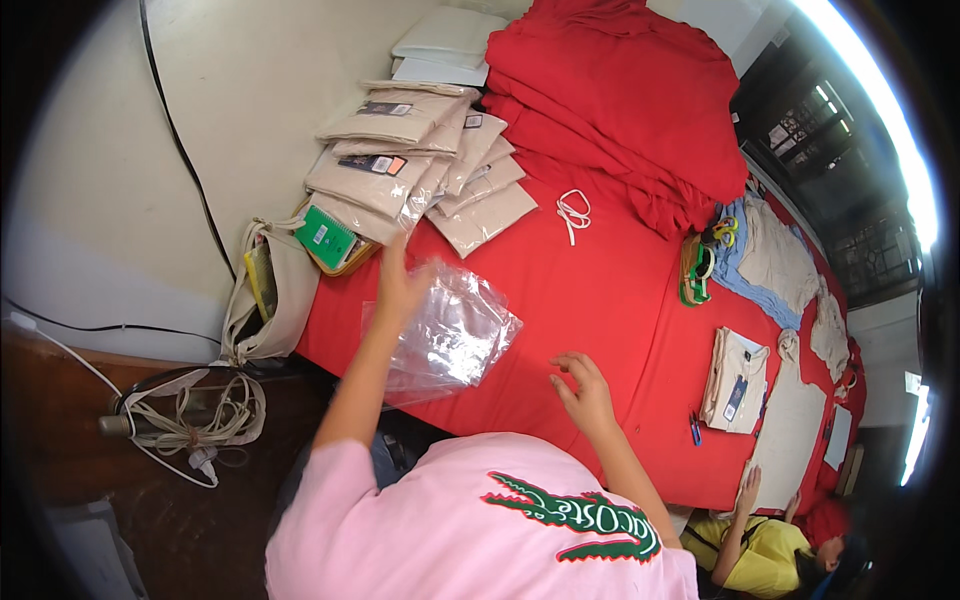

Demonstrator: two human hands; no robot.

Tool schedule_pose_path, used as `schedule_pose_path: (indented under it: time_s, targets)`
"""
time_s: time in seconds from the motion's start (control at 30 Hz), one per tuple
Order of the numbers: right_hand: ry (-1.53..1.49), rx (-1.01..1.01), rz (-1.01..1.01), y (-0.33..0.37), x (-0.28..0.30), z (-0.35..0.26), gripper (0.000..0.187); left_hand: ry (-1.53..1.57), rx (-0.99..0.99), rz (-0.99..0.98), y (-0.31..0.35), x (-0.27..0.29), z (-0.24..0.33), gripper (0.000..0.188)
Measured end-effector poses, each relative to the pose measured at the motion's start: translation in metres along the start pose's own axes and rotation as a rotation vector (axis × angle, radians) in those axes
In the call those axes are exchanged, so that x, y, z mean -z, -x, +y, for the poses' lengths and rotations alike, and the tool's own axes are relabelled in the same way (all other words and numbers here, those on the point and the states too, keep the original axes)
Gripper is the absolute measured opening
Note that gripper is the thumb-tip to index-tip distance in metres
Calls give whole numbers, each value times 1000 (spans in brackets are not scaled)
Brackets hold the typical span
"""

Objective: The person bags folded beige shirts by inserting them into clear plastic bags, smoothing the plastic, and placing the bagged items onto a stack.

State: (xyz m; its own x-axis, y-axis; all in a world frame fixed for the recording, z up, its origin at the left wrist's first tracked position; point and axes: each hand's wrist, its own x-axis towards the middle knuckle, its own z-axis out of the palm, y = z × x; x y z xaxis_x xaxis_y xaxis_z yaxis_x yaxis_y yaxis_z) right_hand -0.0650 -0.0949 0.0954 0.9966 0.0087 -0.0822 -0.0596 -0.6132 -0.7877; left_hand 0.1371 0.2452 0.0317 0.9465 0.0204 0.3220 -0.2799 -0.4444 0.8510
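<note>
Right fingers [575,364] hang half-open, empty; left fingers [397,264], grip unclear, at the clear bag [462,335]: likely light, limp, slippery; pinch its far edge.

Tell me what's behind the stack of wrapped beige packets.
Flat white items show behind the stack of wrapped beige packets, with a heap of red cloth to their right. The packets cover the items' near edges; anything hidden there cannot be seen.

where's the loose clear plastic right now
In the head view, the loose clear plastic is slightly left of centre, by the left hand, below the bagged beige clothes.
</note>
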Motion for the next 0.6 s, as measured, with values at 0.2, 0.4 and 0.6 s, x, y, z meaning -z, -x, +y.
schedule_pose_path:
  time_s: [0.2, 0.4, 0.6]
  targets:
    - [159, 248, -11, -44, -44, -13, 28, -515, -7, -490, 189, 13, 1, 69]
    - [206, 459, -250, -92, -90, -33, 42, -467, 5, -482, 184, 9, -17, 44]
    - [-208, 382, 369, -62, -97, -71, 77, 540, 444, -46, 132, 15, 62, 48]
